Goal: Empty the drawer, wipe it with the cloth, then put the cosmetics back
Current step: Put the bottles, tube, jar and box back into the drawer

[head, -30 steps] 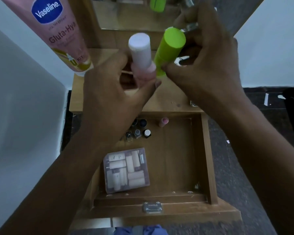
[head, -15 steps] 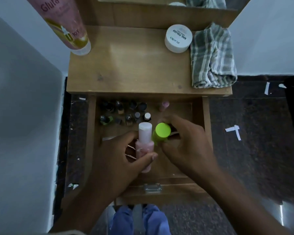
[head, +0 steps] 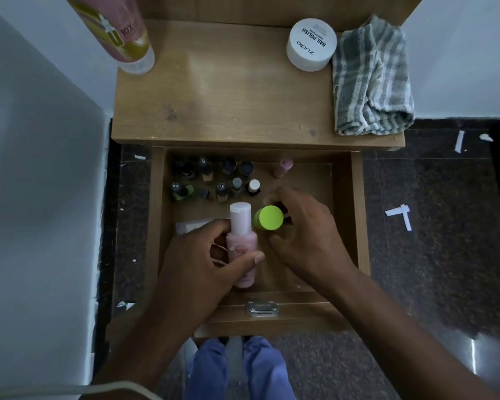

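Low in the frame's middle, the left hand grips a pink bottle and the right hand loosely cups a green-capped bottle inside the drawer. Nail polishes sit at its back. With the cloth and jar on the counter above, restocking looks partly done.

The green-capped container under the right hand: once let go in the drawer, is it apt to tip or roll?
The green-capped container looks round and narrow, so it would probably tip from a nudge and roll if it fell. The right hand curls loosely around it; the pink bottle beside it might stop it.
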Available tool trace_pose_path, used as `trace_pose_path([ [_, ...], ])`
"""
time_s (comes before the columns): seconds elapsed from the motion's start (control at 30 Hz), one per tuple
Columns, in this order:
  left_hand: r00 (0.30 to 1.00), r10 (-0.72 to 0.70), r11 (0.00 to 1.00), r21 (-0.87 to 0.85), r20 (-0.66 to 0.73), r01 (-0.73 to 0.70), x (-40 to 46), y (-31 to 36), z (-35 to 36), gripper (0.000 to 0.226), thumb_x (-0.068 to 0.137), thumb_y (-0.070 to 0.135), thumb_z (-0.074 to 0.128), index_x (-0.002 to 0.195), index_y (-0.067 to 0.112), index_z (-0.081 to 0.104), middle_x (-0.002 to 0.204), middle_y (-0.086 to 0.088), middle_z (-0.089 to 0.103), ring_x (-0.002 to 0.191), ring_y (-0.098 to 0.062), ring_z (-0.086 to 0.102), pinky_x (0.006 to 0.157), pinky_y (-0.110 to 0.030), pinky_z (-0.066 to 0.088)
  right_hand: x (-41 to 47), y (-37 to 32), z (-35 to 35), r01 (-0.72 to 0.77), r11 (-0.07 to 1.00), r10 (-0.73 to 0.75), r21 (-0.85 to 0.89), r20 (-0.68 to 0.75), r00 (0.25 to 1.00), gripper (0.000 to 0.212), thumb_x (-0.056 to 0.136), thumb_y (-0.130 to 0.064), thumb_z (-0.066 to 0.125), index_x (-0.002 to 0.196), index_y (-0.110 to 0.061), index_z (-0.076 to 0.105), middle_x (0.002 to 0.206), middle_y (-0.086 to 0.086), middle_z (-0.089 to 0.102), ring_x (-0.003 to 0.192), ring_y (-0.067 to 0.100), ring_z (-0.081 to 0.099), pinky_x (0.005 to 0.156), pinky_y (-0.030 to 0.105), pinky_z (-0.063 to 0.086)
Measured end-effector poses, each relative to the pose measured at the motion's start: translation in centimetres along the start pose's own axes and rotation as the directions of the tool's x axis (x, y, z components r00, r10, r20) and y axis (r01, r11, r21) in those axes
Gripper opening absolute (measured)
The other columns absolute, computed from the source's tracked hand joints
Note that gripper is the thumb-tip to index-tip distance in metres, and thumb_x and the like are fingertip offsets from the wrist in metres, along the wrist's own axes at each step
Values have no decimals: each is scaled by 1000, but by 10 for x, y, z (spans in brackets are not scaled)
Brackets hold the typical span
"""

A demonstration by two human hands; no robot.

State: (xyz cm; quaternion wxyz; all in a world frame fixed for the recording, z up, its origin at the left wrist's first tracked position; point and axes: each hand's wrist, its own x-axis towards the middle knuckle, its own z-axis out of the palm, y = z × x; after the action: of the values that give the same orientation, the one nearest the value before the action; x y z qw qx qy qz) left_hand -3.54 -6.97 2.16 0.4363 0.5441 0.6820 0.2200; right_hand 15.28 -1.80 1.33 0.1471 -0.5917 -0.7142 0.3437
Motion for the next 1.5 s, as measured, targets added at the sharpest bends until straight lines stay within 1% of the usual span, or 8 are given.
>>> trace_pose_path([
  [0.2, 995, 55, 996, -70, -77, -61, 0, 12, -9, 44, 73, 71, 77, 106, 42, 69, 87, 23, 73, 81, 3, 70, 64, -22, 59, -4, -8, -15, 0, 999, 2, -39, 59, 998, 62, 79, -4, 74, 132, -28, 52, 122, -5, 59, 107, 12, 58, 86, 38, 57],
  [0.3, 989, 87, 976, -190, -121, -109, -1, 26, -12, 38, 73, 65, 76, 105, 45, 67, 93, 21, 73, 80, -4, 72, 62, -23, 58, -10, -13, -35, 59, 998, -60, -23, -38, 997, 60, 80, 3, 66, 134, -20, 59, 124, -3, 61, 111, 11, 59, 88, 36, 57],
  [0.43, 964, 166, 944, -249, -206, -216, 1, 47, -9, 39, 79, 53, 77, 111, 32, 72, 91, 16, 75, 82, -5, 74, 65, -17, 58, -20, -31, -59, 75, 960, -84, 268, 23, 996, 43, 87, -9, 64, 129, -19, 65, 116, -10, 70, 109, 8, 67, 88, 30, 59],
  [0.6, 931, 279, 941, -124, -236, -314, 13, 64, 4, 47, 87, 55, 70, 121, 23, 72, 96, 12, 69, 86, -7, 70, 69, -23, 58, -25, -38, -68, -48, 884, -1, 465, 105, 995, 45, 89, -4, 75, 129, -21, 67, 115, -6, 74, 107, 16, 71, 89, 40, 61],
  [0.77, 910, 367, 930, 97, -193, -355, 18, 57, 9, 39, 102, 39, 56, 126, 13, 71, 111, 5, 65, 93, -1, 60, 78, -10, 49, -36, -27, -68, -260, 810, 242, 525, 106, 965, 33, 84, -16, 79, 113, -27, 68, 104, -3, 75, 94, 15, 75, 81, 42, 65],
  [0.97, 937, 348, 893, 312, -20, -325, 15, 39, 15, 55, 86, 24, 77, 140, 21, 64, 132, 6, 64, 106, 1, 55, 89, -13, 45, -44, -1, -38, -535, 760, 532, 369, 120, 838, 43, 82, -10, 84, 106, -33, 57, 93, 0, 75, 80, 13, 76, 75, 47, 65],
  [1.17, 941, 339, 885, 336, 10, -322, 21, 34, 25, 53, 86, 17, 82, 137, 20, 67, 132, 0, 70, 120, -12, 64, 101, -21, 44, -32, 5, -17, -584, 809, 564, 63, 192, 803, 48, 86, -27, 78, 113, -43, 41, 106, -4, 69, 95, 19, 70, 82, 49, 62],
  [1.5, 938, 346, 875, 350, 29, -334, 17, 35, 21, 51, 84, 13, 83, 133, 18, 71, 128, -2, 72, 114, -15, 68, 97, -24, 48, -24, 4, -5, -599, 801, 567, 9, 310, 763, 43, 85, -23, 79, 114, -33, 49, 100, -6, 64, 94, 17, 65, 83, 44, 61],
])
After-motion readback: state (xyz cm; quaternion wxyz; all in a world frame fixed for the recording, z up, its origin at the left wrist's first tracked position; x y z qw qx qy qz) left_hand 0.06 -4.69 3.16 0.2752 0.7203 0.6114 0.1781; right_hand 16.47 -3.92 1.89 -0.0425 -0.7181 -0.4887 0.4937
